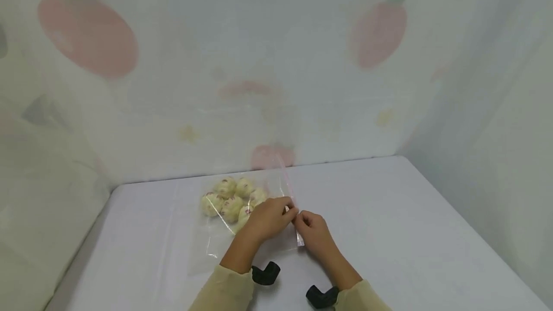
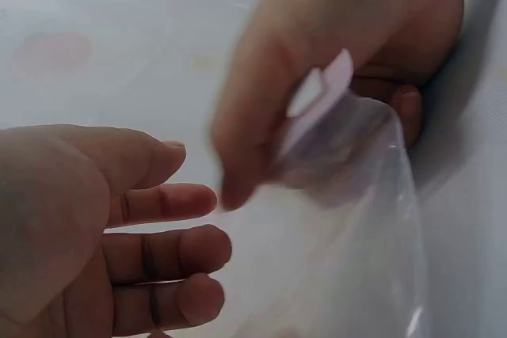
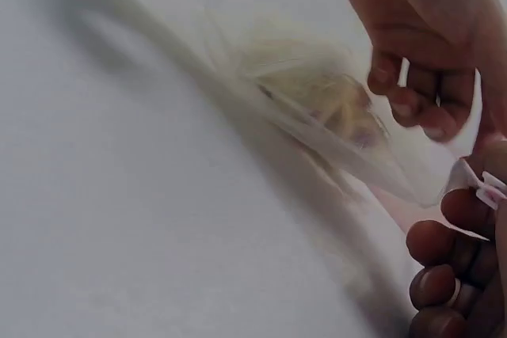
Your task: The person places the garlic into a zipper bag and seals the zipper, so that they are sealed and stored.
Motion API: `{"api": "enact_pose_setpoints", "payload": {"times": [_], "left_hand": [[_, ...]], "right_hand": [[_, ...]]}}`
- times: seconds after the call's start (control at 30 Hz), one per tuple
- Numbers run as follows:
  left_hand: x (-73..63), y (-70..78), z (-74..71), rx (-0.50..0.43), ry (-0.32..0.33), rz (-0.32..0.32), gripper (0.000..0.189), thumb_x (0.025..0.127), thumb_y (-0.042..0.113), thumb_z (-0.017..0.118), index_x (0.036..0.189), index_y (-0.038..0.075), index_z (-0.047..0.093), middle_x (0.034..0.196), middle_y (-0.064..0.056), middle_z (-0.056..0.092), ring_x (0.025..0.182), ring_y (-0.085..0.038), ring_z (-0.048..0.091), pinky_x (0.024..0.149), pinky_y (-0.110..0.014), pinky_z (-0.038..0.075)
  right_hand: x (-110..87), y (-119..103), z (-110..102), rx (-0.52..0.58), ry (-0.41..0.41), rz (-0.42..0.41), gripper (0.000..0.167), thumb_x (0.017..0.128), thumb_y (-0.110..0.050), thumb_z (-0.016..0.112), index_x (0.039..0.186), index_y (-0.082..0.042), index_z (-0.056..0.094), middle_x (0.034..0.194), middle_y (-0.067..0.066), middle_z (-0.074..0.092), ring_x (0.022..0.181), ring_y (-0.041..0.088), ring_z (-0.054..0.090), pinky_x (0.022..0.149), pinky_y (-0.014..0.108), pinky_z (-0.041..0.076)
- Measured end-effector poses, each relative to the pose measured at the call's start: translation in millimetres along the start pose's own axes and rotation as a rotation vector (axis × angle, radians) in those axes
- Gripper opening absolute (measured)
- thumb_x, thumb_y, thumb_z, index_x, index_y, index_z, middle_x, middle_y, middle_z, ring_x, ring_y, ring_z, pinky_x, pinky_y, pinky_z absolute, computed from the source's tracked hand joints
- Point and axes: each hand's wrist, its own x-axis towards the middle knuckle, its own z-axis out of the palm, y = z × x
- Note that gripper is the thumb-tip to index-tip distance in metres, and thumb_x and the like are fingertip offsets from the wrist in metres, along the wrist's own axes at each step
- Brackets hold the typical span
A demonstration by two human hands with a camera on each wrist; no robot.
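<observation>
A clear zip bag [image 1: 203,253] with a pink zip strip along its right edge lies on the table. Inside it are several pale yellow, roundish bulbs [image 1: 211,204] with purplish marks. My right hand [image 1: 314,234] pinches the strip between thumb and fingers; the right wrist view shows the folded strip end [image 3: 489,189] there. My left hand [image 1: 269,217] is over the bag's right part, close to the right hand. In the left wrist view, the fingers [image 2: 204,251] of that hand are loosely bent with nothing between them. It covers some of the bulbs in the head view.
A white table [image 1: 389,234] stretches out around the bag. Pale curtains [image 1: 302,61] with faded fruit prints hang behind and at both sides. Black wrist pieces [image 1: 266,273] stick out from both of my sleeves.
</observation>
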Motion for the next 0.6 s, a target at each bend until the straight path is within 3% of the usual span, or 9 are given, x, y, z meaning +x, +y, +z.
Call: {"api": "enact_pose_setpoints", "payload": {"times": [0.1, 0.2, 0.3, 0.4, 0.5, 0.6], "left_hand": [[0.0, -1.0, -8.3, -0.02, 0.024, 0.007, 0.018, 0.098, 0.039, 0.057, 0.097, 0.024, 0.066, 0.071, 0.011, 0.058, 0.059, -0.01, 0.051, 0.054, -0.029, 0.042], [0.0, -2.4, -21.0, -0.028, 0.065, -0.003, 0.019, 0.098, 0.04, 0.057, 0.101, 0.024, 0.067, 0.073, 0.009, 0.057, 0.062, -0.01, 0.052, 0.057, -0.029, 0.043], [-2.8, -7.2, -36.5, -0.046, 0.12, -0.027, 0.018, 0.098, 0.039, 0.057, 0.103, 0.024, 0.066, 0.075, 0.008, 0.057, 0.066, -0.011, 0.053, 0.06, -0.03, 0.044], [-10.8, -17.8, -51.2, -0.064, 0.162, -0.062, 0.015, 0.098, 0.038, 0.058, 0.101, 0.026, 0.066, 0.078, 0.008, 0.06, 0.07, -0.011, 0.054, 0.064, -0.031, 0.045], [-23.0, -34.7, -58.6, -0.05, 0.152, -0.086, 0.015, 0.096, 0.036, 0.062, 0.104, 0.025, 0.067, 0.091, 0.008, 0.066, 0.085, -0.014, 0.061, 0.074, -0.037, 0.05], [-37.2, -54.5, -61.3, 0.004, 0.09, -0.106, 0.03, 0.092, 0.033, 0.068, 0.12, 0.021, 0.066, 0.12, 0.003, 0.066, 0.109, -0.022, 0.063, 0.09, -0.047, 0.05]], "right_hand": [[6.4, 1.7, -6.2, 0.013, 0.061, 0.039, 0.036, 0.095, -0.023, 0.062, 0.063, -0.01, 0.052, 0.056, -0.006, 0.041, 0.055, 0.007, 0.038, 0.049, 0.021, 0.029], [11.0, 3.1, -12.4, 0.007, 0.053, 0.069, 0.038, 0.093, -0.024, 0.064, 0.061, -0.009, 0.051, 0.054, -0.006, 0.04, 0.053, 0.008, 0.036, 0.047, 0.021, 0.027], [14.7, 6.0, -16.6, -0.013, -0.029, 0.096, 0.037, 0.092, -0.02, 0.063, 0.059, -0.01, 0.049, 0.052, -0.007, 0.038, 0.051, 0.007, 0.034, 0.045, 0.021, 0.026], [15.9, 8.7, -22.0, -0.11, -0.164, 0.092, 0.034, 0.087, -0.016, 0.061, 0.057, -0.012, 0.045, 0.051, -0.008, 0.036, 0.049, 0.008, 0.033, 0.044, 0.021, 0.025], [15.4, 9.7, -33.0, -0.252, -0.273, 0.071, 0.032, 0.082, -0.017, 0.064, 0.056, -0.014, 0.044, 0.051, -0.008, 0.038, 0.05, 0.008, 0.034, 0.046, 0.022, 0.026], [16.8, 5.7, -44.0, -0.378, -0.254, 0.058, 0.033, 0.079, -0.021, 0.071, 0.059, -0.015, 0.046, 0.055, -0.007, 0.042, 0.053, 0.009, 0.039, 0.049, 0.023, 0.03]]}}
